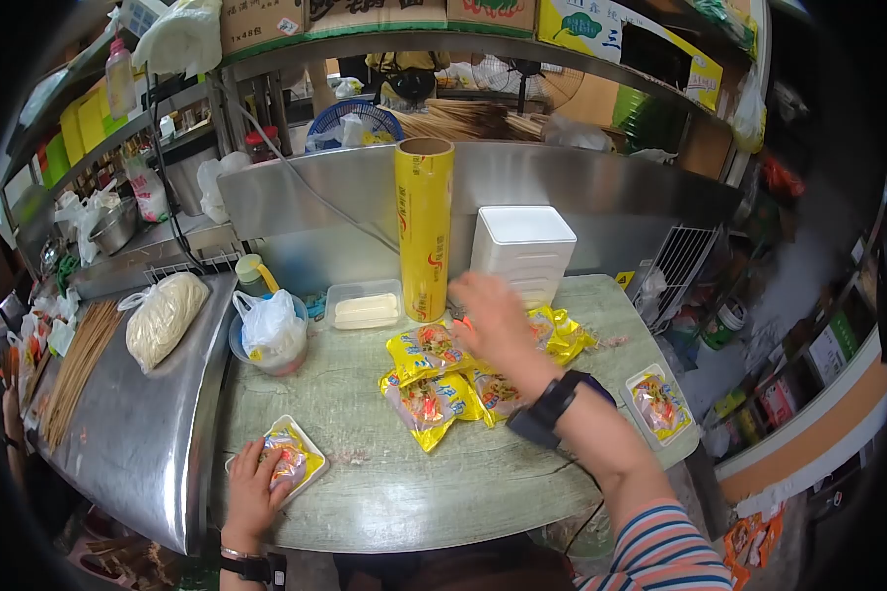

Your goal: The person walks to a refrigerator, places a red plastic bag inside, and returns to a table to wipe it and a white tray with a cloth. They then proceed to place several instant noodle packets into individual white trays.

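Note:
My left hand (256,492) lies at the table's front left, its fingers on a yellow packet (294,459) that sits in a white tray (314,477). My right hand (500,320) is blurred above a pile of yellow packets (434,402) in the middle of the table; its fingertips are smeared, and whether it grips a packet cannot be made out. Just behind it stand a tall yellow roll (425,231) and a white lidded container (524,251). Another packet lies in a white tray (659,405) at the table's right edge.
A clear plastic box (365,305) and a tub with a white bag (269,325) stand at the back left of the table. Farther left, a metal counter (138,433) bears skewers (79,364) and a filled bag (167,320). A metal panel (335,187) rises behind.

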Demonstrator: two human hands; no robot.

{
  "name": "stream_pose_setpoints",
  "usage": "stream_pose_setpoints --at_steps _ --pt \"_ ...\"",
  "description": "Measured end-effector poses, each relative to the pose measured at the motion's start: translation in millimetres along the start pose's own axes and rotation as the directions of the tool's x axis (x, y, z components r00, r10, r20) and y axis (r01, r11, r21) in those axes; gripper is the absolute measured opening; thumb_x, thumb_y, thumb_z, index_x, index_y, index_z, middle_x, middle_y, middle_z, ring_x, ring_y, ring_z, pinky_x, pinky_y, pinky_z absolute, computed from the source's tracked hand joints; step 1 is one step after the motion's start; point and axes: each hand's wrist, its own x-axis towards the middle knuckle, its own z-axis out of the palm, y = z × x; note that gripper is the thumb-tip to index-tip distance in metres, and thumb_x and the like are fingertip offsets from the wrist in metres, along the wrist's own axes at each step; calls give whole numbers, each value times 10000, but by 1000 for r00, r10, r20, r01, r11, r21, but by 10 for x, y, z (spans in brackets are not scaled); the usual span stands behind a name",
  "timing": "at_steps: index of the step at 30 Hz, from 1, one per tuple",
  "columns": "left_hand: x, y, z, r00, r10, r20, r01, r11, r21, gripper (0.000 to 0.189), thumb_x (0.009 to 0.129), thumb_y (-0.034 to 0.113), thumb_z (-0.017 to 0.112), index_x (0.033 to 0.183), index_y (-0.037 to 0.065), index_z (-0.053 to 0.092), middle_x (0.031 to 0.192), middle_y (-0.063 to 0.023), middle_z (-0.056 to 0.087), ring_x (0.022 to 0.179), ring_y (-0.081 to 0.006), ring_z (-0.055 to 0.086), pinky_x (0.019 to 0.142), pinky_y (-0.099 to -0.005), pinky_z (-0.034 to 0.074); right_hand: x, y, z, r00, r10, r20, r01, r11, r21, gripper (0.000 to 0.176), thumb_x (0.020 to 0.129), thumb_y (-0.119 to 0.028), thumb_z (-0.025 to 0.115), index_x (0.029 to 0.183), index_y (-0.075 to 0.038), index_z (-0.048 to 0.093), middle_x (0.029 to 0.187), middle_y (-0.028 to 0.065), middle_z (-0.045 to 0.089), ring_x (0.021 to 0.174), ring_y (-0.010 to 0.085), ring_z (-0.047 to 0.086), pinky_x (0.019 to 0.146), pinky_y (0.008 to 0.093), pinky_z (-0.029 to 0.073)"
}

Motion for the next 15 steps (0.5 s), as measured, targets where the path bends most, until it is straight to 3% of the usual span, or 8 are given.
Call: stream_pose_setpoints --at_steps 3,5,6,8,9,11,15 --pt "8 -38 -16 1000 -12 -5 12 1000 1 542 822 360 709 1298 116 615 1456 -185 470 1342 -429 420 1119 -533 305 317 563 -280 981 -8 -193 -55 946 -320 503 766 -146 731 1248 -75 605 1288 133 572 1219 308 518 974 462 437" --pt "21 -61 -27 1000 -25 -14 25 1000 6 541 823 360 709 1298 118 615 1456 -180 472 1344 -427 418 1121 -533 303 451 916 -360 986 -6 -168 -69 898 -434 385 741 -50 676 1124 -70 636 1152 113 630 1080 314 597 893 452 489" --pt "17 -87 -18 1000 -19 -11 19 1000 -7 539 825 365 709 1297 121 617 1455 -176 474 1344 -423 419 1122 -532 302 486 1034 -379 985 -15 -174 -62 901 -430 385 741 -50 676 1124 -70 636 1152 113 630 1080 314 597 893 452 489" --pt "40 -109 -25 1000 -24 -9 24 1000 -12 537 827 369 708 1296 124 618 1454 -172 476 1344 -420 420 1123 -532 301 526 1231 -375 989 125 84 -50 800 -598 172 761 -44 625 928 -75 651 986 85 638 939 283 629 790 434 511" --pt "49 -89 -42 1000 -11 -9 11 1000 -10 533 831 374 705 1297 129 618 1453 -171 477 1343 -416 423 1123 -533 303 527 1260 -399 989 118 92 -42 808 -588 172 761 -44 625 928 -75 651 986 85 638 939 283 629 790 434 511" --pt "8 -63 -57 999 -33 -4 33 999 -1 530 835 379 702 1297 134 619 1452 -170 479 1342 -411 427 1122 -534 305 528 1271 -429 996 -68 58 90 764 -639 52 754 -66 637 800 -86 627 885 67 609 853 249 631 705 387 526" --pt "36 -59 -55 999 -35 -12 35 998 42 537 847 397 690 1314 147 607 1444 -163 486 1339 -397 436 1125 -529 310 541 1310 -509 974 -208 93 222 772 -595 48 738 -73 629 759 -92 590 840 70 576 835 250 618 688 366 529"
